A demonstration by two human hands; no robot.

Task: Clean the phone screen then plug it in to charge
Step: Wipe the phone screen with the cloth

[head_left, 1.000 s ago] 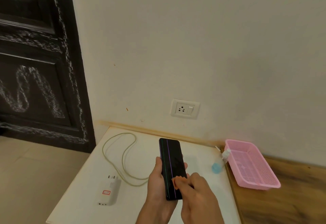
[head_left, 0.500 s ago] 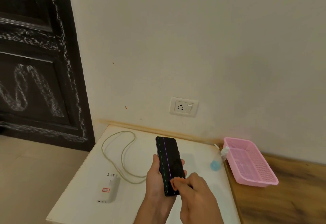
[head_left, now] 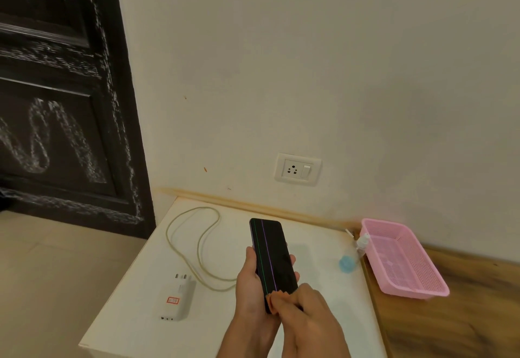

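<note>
Pinching a small orange cloth (head_left: pixel 277 300) in a clenched grip, the right hand (head_left: pixel 312 318) is pressing it onto the lower end of the screen of a black rectangular smartphone (head_left: pixel 271 256). The left hand (head_left: pixel 253 287) is grasping that phone from below, with its thumb lying along the left edge and its fingertips showing past the right edge. The phone is being held just above the white desk (head_left: pixel 135 301), tilted with its top end pointing away toward the wall. Its dark screen is showing one thin green line and one thin purple line running lengthwise.

To the left of the hands, a white boxy charger adapter with a red label (head_left: pixel 176 300) is lying flat on the desk, prongs pointing away. A pale greenish charging cable (head_left: pixel 197 245) is looping across the desk beyond it, and its near end is disappearing behind the left hand. At the desk's right edge, a small clear spray bottle with a blue end (head_left: pixel 347 263) is lying on its side just beside a pink perforated plastic basket (head_left: pixel 405 262), which is sitting on a brown wooden surface (head_left: pixel 450 315).

Farther back, a white wall socket with a switch (head_left: pixel 297 170) is sitting low on the cream wall, above the desk's rear edge. A dark wooden door smeared with white chalk marks (head_left: pixel 62 104) is standing at the far left.
</note>
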